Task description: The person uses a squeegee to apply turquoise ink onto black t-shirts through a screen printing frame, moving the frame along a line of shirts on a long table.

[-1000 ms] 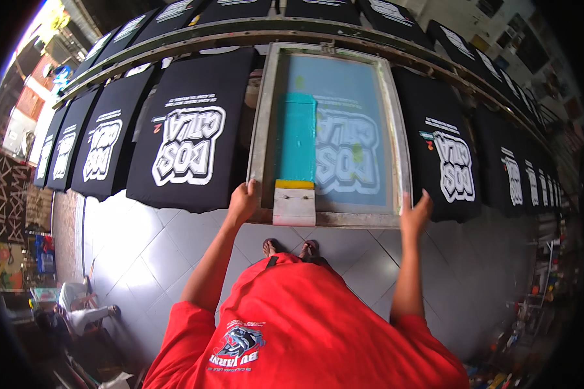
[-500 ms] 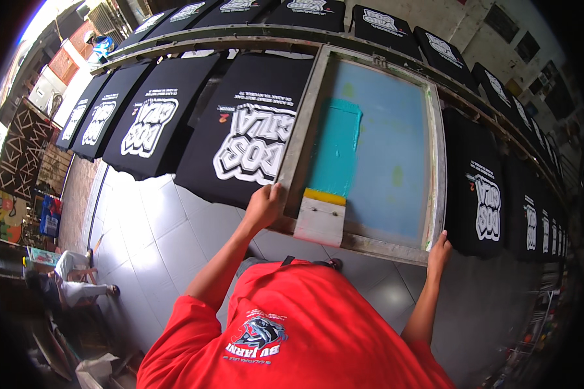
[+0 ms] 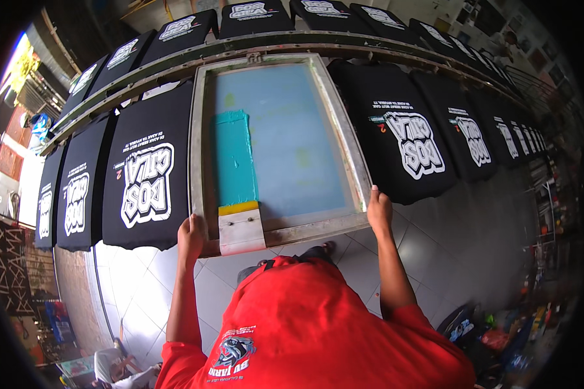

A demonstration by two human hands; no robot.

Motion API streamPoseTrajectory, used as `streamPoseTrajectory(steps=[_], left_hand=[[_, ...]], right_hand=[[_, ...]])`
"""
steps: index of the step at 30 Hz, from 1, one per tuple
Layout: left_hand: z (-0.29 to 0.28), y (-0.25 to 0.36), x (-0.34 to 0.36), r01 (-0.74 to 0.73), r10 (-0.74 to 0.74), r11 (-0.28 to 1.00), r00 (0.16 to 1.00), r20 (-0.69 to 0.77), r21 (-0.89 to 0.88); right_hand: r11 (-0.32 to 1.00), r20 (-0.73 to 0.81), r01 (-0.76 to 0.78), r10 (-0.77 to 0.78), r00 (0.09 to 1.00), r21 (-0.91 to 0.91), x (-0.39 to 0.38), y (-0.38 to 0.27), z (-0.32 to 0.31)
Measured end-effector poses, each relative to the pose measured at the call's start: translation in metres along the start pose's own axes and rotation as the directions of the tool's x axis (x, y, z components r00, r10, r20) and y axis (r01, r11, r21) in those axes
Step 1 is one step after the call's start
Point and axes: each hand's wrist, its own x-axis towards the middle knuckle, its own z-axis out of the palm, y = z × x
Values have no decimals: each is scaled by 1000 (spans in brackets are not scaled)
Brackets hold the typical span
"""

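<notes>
A screen-printing frame (image 3: 363,194) with a pale blue mesh (image 3: 292,136) lies over the rack in front of me. My left hand (image 3: 191,235) is closed on its near left corner. At the near right corner, my right hand (image 3: 379,211) grips the frame's edge. Thick teal ink (image 3: 235,159) covers a strip on the mesh's left side. Below that strip a squeegee (image 3: 242,232) with a yellow blade and pale handle leans on the near rail. Black T-shirts with white lettering flank the frame, one on the left (image 3: 120,207) and one on the right (image 3: 376,155). What lies under the mesh is hidden.
A long metal rail (image 3: 149,68) runs behind the frame, with more printed black shirts (image 3: 253,19) beyond it. Grey floor tiles (image 3: 136,285) lie below the rack. A seated person (image 3: 120,369) shows at lower left, and assorted bags and goods (image 3: 486,337) at lower right.
My view has turned, and the frame now appears farther left and less tilted. It no longer overlaps the printed shirt on its left. Both hands still hold it; squeegee and ink ride along.
</notes>
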Motion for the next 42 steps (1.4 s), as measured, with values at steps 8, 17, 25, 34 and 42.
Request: streamPoseTrajectory(steps=[8, 17, 25, 34, 42], left_hand=[[-19, -21, 26, 14, -14, 998, 1000, -1, 60], [-17, -29, 41, -32, 32, 996, 999, 4, 83], [-4, -18, 40, -37, 31, 980, 999, 37, 196], [20, -20, 40, -33, 28, 984, 999, 33, 174], [24, -22, 37, -17, 15, 985, 1000, 13, 173]], right_hand=[[998, 18, -55, 56, 998, -20, -14, -25, 19], [999, -2, -4, 4, 1000, -46, 0, -18, 26], [999, -55, -47, 46, 997, -28, 7, 1, 25], [999, -49, -37, 36, 998, -21, 27, 16, 17], [998, -40, -63, 62, 997, -14, 31, 21, 21]])
